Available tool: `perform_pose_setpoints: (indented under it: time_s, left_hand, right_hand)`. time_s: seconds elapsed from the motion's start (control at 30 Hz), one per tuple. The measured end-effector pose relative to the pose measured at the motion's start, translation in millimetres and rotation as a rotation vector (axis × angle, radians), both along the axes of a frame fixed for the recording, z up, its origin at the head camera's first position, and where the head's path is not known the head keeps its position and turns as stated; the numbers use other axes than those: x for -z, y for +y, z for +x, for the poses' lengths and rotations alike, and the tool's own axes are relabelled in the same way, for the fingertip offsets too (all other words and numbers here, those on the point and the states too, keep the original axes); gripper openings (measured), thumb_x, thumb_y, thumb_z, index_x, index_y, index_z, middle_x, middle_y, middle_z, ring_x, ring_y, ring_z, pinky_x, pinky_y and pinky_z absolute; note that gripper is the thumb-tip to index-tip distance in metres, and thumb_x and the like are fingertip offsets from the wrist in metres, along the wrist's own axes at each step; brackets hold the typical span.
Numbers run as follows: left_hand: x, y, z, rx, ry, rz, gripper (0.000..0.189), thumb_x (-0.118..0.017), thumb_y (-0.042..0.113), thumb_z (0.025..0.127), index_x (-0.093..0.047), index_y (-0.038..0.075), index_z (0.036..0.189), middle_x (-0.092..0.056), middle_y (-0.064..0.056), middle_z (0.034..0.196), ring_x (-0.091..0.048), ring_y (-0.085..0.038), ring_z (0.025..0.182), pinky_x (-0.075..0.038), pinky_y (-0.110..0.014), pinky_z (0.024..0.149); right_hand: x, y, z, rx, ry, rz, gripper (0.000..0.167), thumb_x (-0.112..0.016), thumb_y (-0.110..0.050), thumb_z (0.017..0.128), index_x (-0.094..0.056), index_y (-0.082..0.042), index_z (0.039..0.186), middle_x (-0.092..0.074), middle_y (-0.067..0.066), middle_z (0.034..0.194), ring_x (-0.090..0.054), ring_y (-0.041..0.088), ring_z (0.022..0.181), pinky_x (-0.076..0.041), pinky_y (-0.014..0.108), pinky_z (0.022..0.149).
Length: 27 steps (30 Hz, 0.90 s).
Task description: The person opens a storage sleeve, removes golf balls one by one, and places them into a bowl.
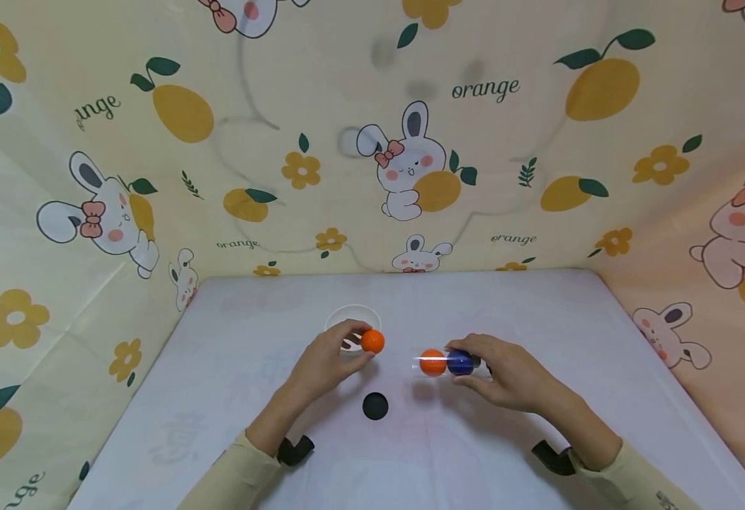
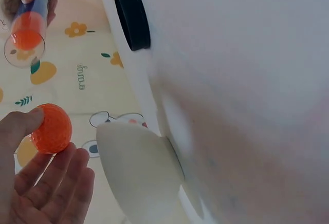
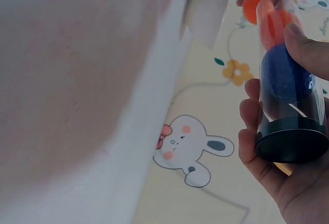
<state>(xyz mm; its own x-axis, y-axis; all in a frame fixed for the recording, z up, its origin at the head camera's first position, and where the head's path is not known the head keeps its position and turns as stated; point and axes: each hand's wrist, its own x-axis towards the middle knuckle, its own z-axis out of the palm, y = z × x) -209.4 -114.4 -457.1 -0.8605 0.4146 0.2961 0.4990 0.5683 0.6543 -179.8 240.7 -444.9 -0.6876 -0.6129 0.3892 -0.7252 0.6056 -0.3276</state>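
My left hand (image 1: 331,361) pinches an orange golf ball (image 2: 53,128) between thumb and fingertips, in front of a white bowl (image 2: 139,170). My right hand (image 1: 506,372) grips a clear plastic tube (image 3: 267,23) lying roughly level above the table, its open end toward the left hand. Inside the tube sit a second orange ball (image 1: 433,363) and a dark blue ball (image 3: 288,75). A black cap (image 3: 292,144) closes the tube's end nearest the right palm. The left hand's ball is a short gap away from the tube's mouth in the head view.
A loose black cap (image 1: 375,406) lies on the white tabletop (image 1: 411,460) between the forearms, nearer the body than both hands. Behind and beside the table hangs a cream cloth (image 1: 321,64) printed with rabbits and oranges.
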Motion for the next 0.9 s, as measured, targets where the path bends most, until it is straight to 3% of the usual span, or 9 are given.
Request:
perform_pose_setpoints:
  time_s: [0.5,0.7,0.9]
  left_hand:
    - [7.7,-9.4,-13.7,-0.125,0.032,-0.159,0.045,-0.086,0.025,0.095,-0.066,0.013,0.134,-0.073,-0.002,0.123,-0.071,-0.03,0.113,-0.06,-0.045,0.098]
    - [9.2,-9.8,-16.9,-0.163,0.056,-0.214,0.045,-0.086,0.023,0.094,-0.068,0.011,0.132,-0.074,-0.005,0.128,-0.071,-0.032,0.113,-0.06,-0.047,0.097]
    - [8.7,-9.1,-18.7,-0.175,0.061,-0.247,0.044,-0.087,0.025,0.093,-0.069,0.012,0.131,-0.075,-0.003,0.128,-0.071,-0.028,0.109,-0.061,-0.046,0.093]
  right_hand:
    - [0.2,1.0,0.5,0.0,0.005,0.004,0.049,-0.089,-0.029,0.091,-0.07,-0.012,0.132,-0.07,-0.011,0.109,-0.06,0.003,0.087,-0.061,0.036,0.076]
    - [-0.1,1.7,0.9,0.004,-0.001,0.007,0.048,-0.088,-0.028,0.091,-0.07,-0.013,0.133,-0.071,-0.011,0.109,-0.06,0.006,0.085,-0.057,0.028,0.073]
    - [1.5,3.2,0.8,0.007,0.001,0.007,0.048,-0.089,-0.028,0.091,-0.069,-0.014,0.132,-0.07,-0.012,0.11,-0.059,0.002,0.088,-0.061,0.035,0.076]
